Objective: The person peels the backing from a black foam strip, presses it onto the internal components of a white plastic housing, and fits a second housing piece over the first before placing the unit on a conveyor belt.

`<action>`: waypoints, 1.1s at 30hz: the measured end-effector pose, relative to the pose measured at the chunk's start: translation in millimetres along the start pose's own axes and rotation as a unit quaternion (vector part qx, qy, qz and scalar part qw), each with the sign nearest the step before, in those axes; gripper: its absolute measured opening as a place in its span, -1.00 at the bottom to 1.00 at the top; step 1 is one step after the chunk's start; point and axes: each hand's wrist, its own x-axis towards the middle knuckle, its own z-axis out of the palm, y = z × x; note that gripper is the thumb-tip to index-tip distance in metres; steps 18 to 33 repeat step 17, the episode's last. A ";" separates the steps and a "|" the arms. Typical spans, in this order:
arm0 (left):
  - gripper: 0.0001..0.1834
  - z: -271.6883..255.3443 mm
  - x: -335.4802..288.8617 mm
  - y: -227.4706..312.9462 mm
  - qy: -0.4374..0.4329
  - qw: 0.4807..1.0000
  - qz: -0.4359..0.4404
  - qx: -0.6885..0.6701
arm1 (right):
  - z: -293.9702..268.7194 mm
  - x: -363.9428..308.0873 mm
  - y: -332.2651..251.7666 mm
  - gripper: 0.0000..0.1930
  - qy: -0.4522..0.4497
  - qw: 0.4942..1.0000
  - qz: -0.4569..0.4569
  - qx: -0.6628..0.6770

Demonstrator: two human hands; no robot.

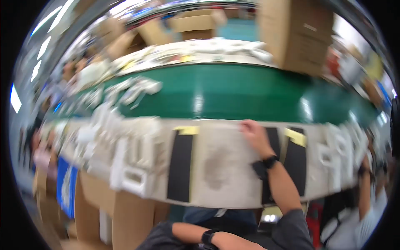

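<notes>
The picture is motion-blurred. My right hand (254,135) lies palm down on the white worktop (221,166), fingertips at the near edge of the green conveyor belt (233,91). It holds nothing, and a black watch sits on its wrist. It rests between two black strips (180,166) topped with yellow tape. My left forearm crosses the lower edge with a dark wristband. My left hand (239,243) is low against my body, partly hidden by my right sleeve, and its fingers are unclear.
White plastic parts (125,158) crowd the worktop's left side, with more at the right (337,154) and on the belt (133,89). Cardboard boxes (296,33) stand beyond the belt and below the worktop at left. Another person's arm (366,175) is at right.
</notes>
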 end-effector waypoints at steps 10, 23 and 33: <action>-0.71 -21.6 -0.4 -12.6 0.032 0.998 -0.001 0.062 | -13.2 -1.5 7.7 -0.81 0.006 0.996 -0.003 0.088; -0.76 -10.6 -4.1 -0.4 0.098 0.994 -0.019 0.039 | 0.3 9.0 17.0 -0.81 -0.012 0.998 -0.021 0.058; -0.76 -10.6 -4.1 -0.4 0.098 0.994 -0.019 0.039 | 0.3 9.0 17.0 -0.81 -0.012 0.998 -0.021 0.058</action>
